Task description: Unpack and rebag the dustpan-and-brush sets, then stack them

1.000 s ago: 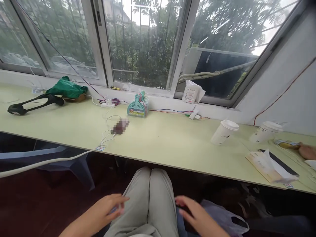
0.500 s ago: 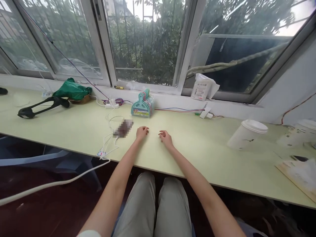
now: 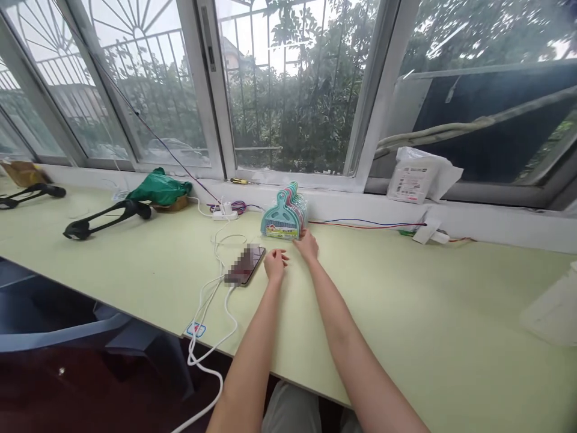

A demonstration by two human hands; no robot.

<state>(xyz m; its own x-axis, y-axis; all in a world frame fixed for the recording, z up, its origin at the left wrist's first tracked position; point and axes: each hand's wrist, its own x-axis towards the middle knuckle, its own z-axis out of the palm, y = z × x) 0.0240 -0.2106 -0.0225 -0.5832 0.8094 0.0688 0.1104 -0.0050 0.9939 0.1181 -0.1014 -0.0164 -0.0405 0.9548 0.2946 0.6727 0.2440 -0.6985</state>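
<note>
A row of small dustpan-shaped packs (image 3: 282, 218), teal in front with pink and green ones behind, stands upright near the window ledge. My right hand (image 3: 307, 245) is at the front right lower corner of the packs, fingers at the front one's edge; whether they grip it is too small to tell. My left hand (image 3: 275, 264) rests over the table just right of a phone (image 3: 255, 264), its fingers loosely curled and apart, holding nothing.
On the pale green table (image 3: 406, 313), white cables (image 3: 229, 313) run by the phone. Behind are a power strip (image 3: 225, 213), a green bag (image 3: 160, 187) and a black frame (image 3: 108, 218). A white cup (image 3: 554, 307) stands right, a white package (image 3: 412, 177) on the ledge.
My right hand has moved forward to the dustpan-shaped packs. My left hand has come closer to the phone and the packs. The view has shifted left and nearer to the table.
</note>
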